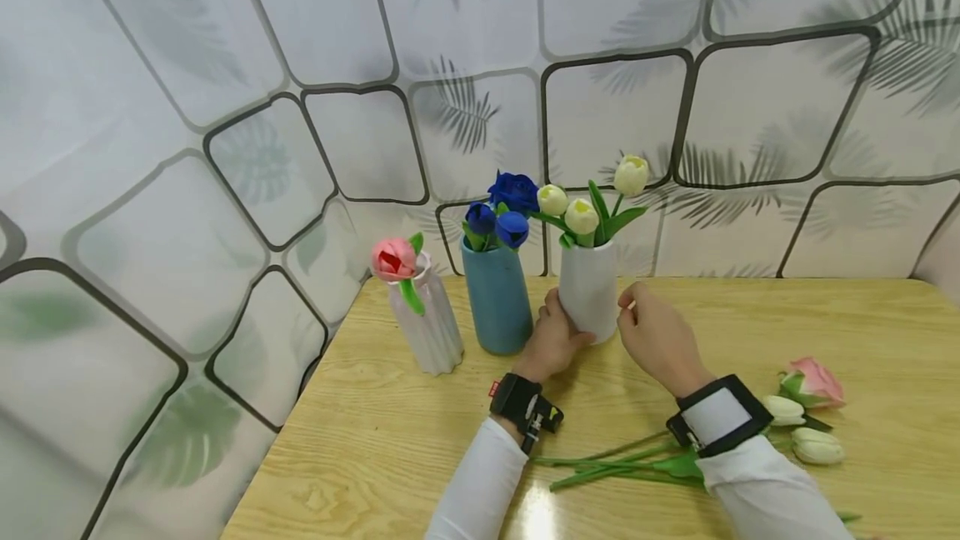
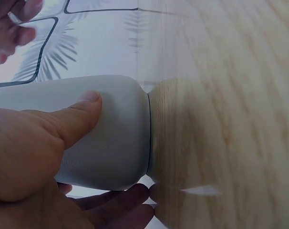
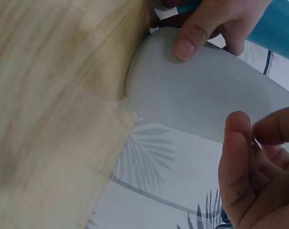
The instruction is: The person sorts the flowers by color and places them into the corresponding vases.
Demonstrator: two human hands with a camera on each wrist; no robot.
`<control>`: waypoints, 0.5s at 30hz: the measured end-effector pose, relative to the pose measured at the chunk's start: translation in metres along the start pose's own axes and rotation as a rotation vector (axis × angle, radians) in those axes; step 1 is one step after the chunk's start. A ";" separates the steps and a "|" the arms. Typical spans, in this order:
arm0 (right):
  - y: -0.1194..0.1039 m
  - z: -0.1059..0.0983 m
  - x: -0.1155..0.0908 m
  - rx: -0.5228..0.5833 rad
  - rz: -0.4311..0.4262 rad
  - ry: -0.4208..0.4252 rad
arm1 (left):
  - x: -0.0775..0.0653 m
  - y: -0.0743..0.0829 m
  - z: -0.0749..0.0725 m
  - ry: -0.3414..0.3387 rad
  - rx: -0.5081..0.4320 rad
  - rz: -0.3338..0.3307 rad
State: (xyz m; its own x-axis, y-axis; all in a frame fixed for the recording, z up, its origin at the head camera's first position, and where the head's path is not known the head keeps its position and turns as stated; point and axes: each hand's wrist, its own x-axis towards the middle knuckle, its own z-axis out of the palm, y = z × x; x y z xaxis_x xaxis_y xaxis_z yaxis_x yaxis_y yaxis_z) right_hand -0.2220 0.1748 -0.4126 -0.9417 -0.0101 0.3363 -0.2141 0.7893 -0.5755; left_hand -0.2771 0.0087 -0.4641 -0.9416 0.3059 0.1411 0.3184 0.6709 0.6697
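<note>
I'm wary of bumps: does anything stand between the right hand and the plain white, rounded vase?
Nothing visible: a gap separates the right hand from the white vase; the left hand holds its other side.

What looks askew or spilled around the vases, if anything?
The pink flower in the ribbed vase: its head leans over one side, a leaf hanging outside, whereas the white flowers rise from the plain white vase. No spill shows.

No text, brand or number readable in any view. Small red tag [image 1: 494,388] on edge of black left-wrist strap [image 1: 514,400], lower centre of head view: any marks too small to read.
</note>
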 end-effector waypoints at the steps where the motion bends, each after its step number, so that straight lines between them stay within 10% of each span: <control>1: 0.000 0.001 -0.004 0.000 0.008 -0.020 | 0.000 0.000 0.000 0.001 0.000 -0.005; 15: 0.014 0.015 -0.050 -0.046 0.008 -0.239 | -0.002 -0.005 -0.004 -0.023 -0.055 0.038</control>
State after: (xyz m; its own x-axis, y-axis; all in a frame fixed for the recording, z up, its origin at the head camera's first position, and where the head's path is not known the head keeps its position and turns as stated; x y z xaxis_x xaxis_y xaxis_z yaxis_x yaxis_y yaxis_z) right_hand -0.1817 0.1770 -0.4490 -0.9792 -0.1445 0.1424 -0.1993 0.8168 -0.5414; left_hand -0.2771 0.0024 -0.4652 -0.9259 0.3463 0.1508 0.3467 0.6204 0.7035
